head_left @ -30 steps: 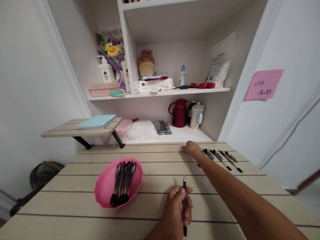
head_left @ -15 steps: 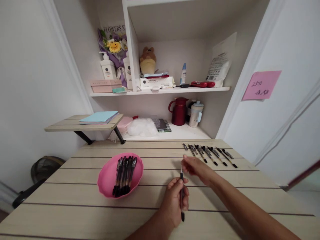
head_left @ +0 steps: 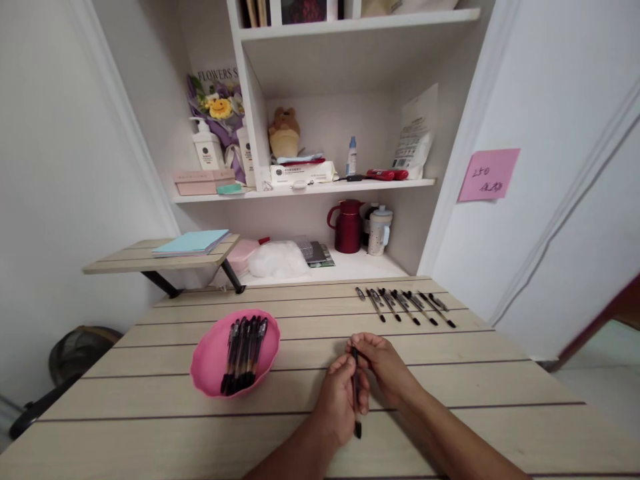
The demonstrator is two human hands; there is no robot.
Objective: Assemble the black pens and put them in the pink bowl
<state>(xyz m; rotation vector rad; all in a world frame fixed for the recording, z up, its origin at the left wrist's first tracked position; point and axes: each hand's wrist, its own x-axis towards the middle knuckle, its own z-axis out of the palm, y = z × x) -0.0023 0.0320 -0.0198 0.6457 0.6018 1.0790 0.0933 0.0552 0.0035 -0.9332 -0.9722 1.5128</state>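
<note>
A slim black pen (head_left: 357, 393) is gripped along its barrel by my left hand (head_left: 334, 398), its dark end pointing down toward me. My right hand (head_left: 384, 365) is closed in a pinch at the pen's upper end; its fingers hide the tip. To the left, a pink scalloped bowl (head_left: 204, 363) holds a bundle of several black pens (head_left: 245, 350). Beyond my right hand, more pens (head_left: 406, 308) lie slanted in a row, with small dark pieces like caps among them. One loose pen cap (head_left: 360, 294) lies at the row's left end.
A small raised wooden stand (head_left: 125, 257) with light blue paper (head_left: 193, 242) is at the back left. Behind the table, white shelves hold a red jug (head_left: 349, 230), a pale cup (head_left: 380, 232) and a plastic bag (head_left: 279, 260). A pink note (head_left: 489, 175) hangs on the right wall.
My right hand has come back toward me and closed at the pen's upper end, covering the tip that showed before. My left hand keeps its grip. The camera view has shifted slightly.
</note>
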